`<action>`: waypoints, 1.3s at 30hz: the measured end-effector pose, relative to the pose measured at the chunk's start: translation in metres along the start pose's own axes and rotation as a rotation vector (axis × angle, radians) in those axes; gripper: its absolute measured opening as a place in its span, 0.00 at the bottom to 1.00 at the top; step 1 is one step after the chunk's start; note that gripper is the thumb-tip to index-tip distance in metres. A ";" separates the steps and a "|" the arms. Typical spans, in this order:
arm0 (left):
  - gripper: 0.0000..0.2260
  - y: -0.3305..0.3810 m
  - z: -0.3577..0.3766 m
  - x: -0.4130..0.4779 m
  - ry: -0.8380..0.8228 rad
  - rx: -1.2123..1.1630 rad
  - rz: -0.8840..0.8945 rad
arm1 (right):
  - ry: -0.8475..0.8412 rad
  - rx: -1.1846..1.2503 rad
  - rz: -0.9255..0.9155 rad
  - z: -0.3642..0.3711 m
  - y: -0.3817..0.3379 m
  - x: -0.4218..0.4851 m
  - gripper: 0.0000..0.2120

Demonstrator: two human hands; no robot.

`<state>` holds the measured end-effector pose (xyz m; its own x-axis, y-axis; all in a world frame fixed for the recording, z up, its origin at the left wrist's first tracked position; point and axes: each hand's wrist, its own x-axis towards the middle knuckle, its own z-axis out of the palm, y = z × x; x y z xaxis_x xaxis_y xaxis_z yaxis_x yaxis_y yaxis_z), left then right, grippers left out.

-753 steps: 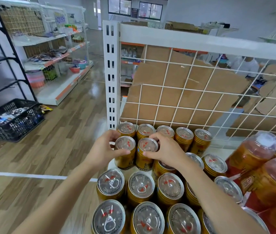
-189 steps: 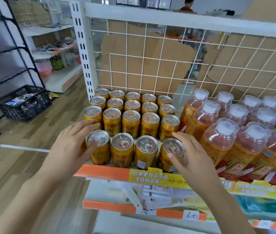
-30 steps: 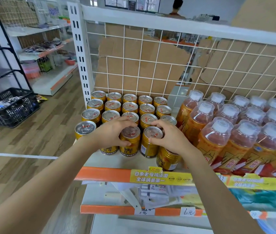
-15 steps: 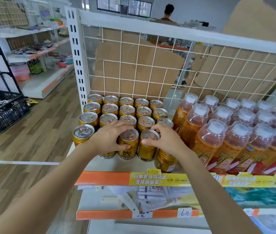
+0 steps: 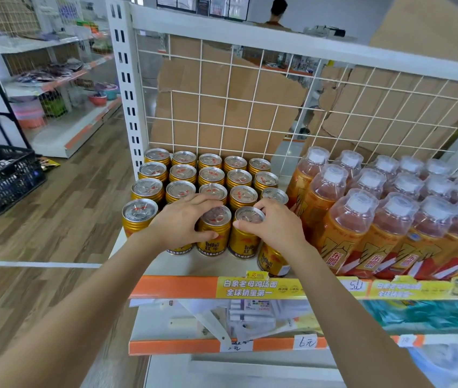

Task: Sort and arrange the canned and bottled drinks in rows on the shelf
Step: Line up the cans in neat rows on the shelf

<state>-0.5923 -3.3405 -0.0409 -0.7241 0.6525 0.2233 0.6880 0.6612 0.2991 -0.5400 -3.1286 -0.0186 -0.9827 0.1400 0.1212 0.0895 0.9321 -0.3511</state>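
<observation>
Head: left grip (image 5: 180, 224) curled round gold can (image 5: 216, 217); right grip (image 5: 276, 226) pinching neighbouring can (image 5: 243, 245).

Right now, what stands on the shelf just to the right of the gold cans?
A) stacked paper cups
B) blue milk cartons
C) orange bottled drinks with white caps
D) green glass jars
C: rows of orange bottles with white caps stand right beside the gold cans, whose front row the left hand and right hand grip.
</observation>
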 end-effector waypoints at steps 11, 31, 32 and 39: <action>0.30 0.008 -0.006 -0.002 -0.014 0.045 -0.019 | -0.060 0.105 -0.033 -0.004 0.005 0.004 0.24; 0.32 0.024 -0.002 0.009 -0.020 0.003 0.007 | 0.222 0.419 -0.006 -0.016 0.040 -0.045 0.23; 0.32 0.030 0.001 0.012 0.006 -0.008 0.024 | 0.201 0.449 0.009 -0.013 0.046 -0.050 0.25; 0.26 0.059 0.019 0.033 -0.009 0.025 0.037 | 0.135 0.566 0.122 0.019 0.055 -0.071 0.38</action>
<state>-0.5749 -3.2724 -0.0335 -0.6978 0.6799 0.2255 0.7154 0.6456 0.2673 -0.4683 -3.0939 -0.0639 -0.9380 0.3111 0.1531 0.0635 0.5883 -0.8062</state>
